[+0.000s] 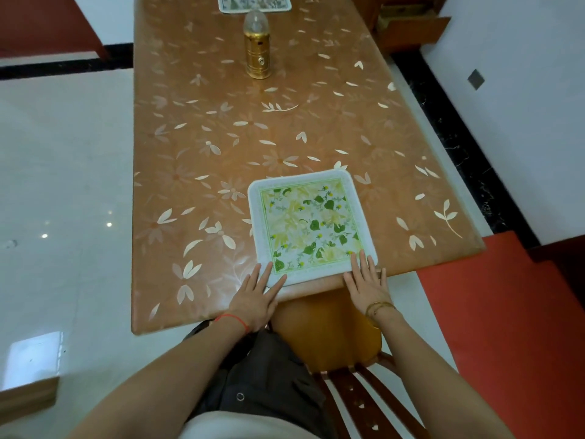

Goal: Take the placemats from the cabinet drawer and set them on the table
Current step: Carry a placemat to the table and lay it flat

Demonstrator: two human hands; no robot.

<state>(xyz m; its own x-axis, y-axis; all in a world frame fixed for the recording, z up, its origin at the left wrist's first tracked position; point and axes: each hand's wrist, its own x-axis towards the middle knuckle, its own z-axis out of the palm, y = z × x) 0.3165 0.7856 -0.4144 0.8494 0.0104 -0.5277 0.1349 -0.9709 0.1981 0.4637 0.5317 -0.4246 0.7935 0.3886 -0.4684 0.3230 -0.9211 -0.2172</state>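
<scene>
1. You are standing at the near short end of the table [221, 137], looking down along its orange, petal-patterned top.
2. You are laying your left hand [256, 299] flat, fingers straight and spread. The fingertips are touching the near left corner of the green leaf placemat [308, 221], and nothing is being gripped.
3. You are laying your right hand [367, 286] flat in the same way, with straight fingers resting on the mat's near right corner and no grasp.
4. The green leaf placemat is lying flat on the table by its near edge, turned slightly askew to that edge.
5. A second placemat [253, 2] is lying at the far end, partly cut off by the picture's top.
6. A gold lantern [257, 50] is standing upright between the two mats, nearer the far one.
7. A chair [329, 324] is sitting tucked under the near edge, below your hands.
8. The cabinet drawer [411, 30] is standing open beyond the table's far right corner.
</scene>
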